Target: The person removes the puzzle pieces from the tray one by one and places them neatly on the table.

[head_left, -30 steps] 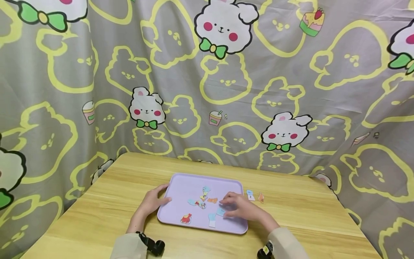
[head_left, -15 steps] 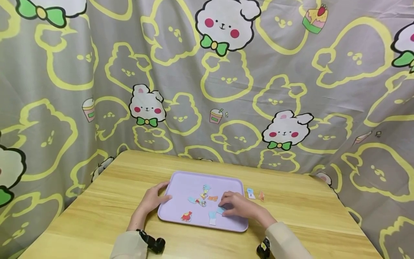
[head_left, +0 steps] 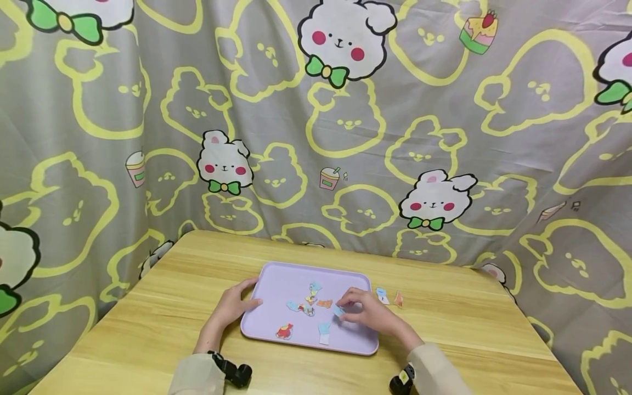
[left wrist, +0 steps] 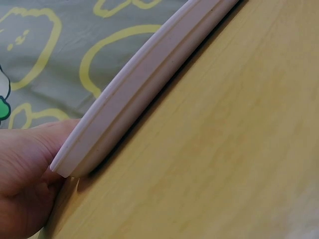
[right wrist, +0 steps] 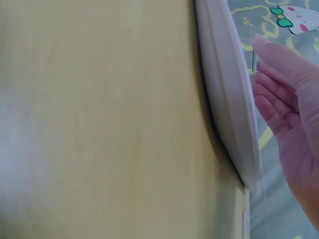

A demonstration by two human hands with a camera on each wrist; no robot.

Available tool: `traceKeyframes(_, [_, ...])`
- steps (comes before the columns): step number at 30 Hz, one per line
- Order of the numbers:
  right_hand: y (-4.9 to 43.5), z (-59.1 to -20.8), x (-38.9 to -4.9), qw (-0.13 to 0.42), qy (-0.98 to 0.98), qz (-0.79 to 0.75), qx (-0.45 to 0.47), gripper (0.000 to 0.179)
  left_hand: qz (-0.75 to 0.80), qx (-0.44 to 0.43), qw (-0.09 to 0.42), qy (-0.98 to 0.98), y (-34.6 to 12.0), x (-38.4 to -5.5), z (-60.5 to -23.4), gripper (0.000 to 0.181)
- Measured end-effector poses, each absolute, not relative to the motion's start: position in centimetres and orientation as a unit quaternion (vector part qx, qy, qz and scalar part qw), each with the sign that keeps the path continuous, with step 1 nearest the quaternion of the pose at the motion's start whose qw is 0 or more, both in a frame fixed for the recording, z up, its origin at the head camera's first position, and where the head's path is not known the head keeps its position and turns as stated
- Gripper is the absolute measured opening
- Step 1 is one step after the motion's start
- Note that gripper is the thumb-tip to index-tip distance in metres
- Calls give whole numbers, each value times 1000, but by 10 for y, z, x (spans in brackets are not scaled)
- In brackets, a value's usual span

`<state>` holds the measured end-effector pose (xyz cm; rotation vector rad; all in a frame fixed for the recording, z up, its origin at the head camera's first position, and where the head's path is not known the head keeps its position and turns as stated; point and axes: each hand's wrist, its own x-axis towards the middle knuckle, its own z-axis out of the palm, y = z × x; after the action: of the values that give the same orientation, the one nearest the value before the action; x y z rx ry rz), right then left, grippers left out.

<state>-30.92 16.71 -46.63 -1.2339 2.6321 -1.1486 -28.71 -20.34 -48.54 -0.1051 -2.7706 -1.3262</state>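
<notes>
A lilac tray point(head_left: 281, 280) lies on the wooden table. My left hand point(head_left: 232, 304) grips its left edge, thumb over the rim; the left wrist view shows that hand point(left wrist: 25, 174) at the tray's corner. Over the tray's right half, my right hand point(head_left: 366, 311) pinches a light blue puzzle piece point(head_left: 338, 310) between thumb and fingers. From the right wrist it appears edge-on as a thin piece point(right wrist: 254, 60). Left of these fingers lie an orange piece point(head_left: 324, 303) and a cluster of joined-looking colourful pieces point(head_left: 302, 308). A blue-and-white piece point(head_left: 323, 333) lies nearer the front rim.
A red piece point(head_left: 284, 331) sits alone near the tray's front left. On the table beyond the right rim lie a blue-and-white piece point(head_left: 382, 296) and an orange piece point(head_left: 399, 299). A patterned curtain point(head_left: 276, 219) hangs behind the table point(head_left: 148, 329).
My right hand has closed its fingers on the light blue piece and lifted it slightly, shifting it a little away from me. The left hand stays at the tray's edge.
</notes>
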Motion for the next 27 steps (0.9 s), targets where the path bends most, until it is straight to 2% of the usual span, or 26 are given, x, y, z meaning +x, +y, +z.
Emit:
traceKeyframes(7, [166, -476, -310, -30, 825, -447, -345, 25, -426, -35, 32, -903, -203, -287, -486, 58])
traceKeyframes(13, [161, -464, -300, -50, 828, -488, -272, 24, -428, -34, 32, -903, -202, -287, -486, 59])
traceKeyframes(19, [173, -477, -311, -88, 831, -488, -251, 27, -431, -38, 39, -901, -202, -287, -485, 59])
traceKeyframes(27, [193, -479, -314, -105, 825, -500, -240, 28, -421, -38, 28, -906, -203, -290, -487, 59])
